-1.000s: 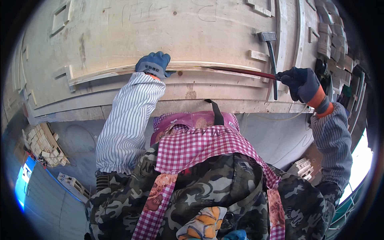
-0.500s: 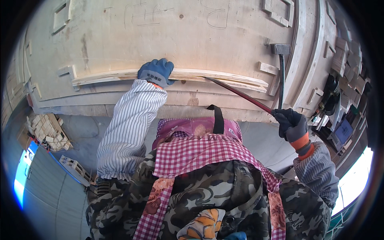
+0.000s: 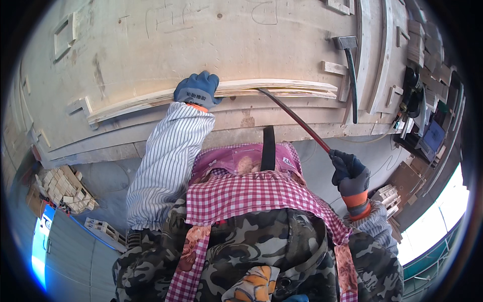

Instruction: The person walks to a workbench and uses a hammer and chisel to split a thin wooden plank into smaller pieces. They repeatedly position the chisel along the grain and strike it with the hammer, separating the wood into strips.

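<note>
My left hand (image 3: 197,89), in a blue and grey work glove, is closed over the middle of a stack of long, thin plywood strips (image 3: 136,104) lying along the near side of the wooden bench. A red pry bar (image 3: 304,124) slants from the strips down toward me, its dark flat tip wedged between the layers to the right of my left hand. There the layers stand apart in a narrow gap running to their right end. My right hand (image 3: 350,173), in a dark glove with an orange cuff, grips the bar's lower end, beyond the bench's near edge.
A hammer (image 3: 350,75) with a dark handle lies on the bench (image 3: 166,55) to the right. Small wooden blocks (image 3: 336,68) are fixed around the strips. Stacked wood pieces (image 3: 65,189) sit low on the left; a laptop (image 3: 433,137) stands at far right.
My right hand has moved left and closer to my body, so the pry bar slants more steeply. Its tip stays between the strips. My left hand keeps its hold.
</note>
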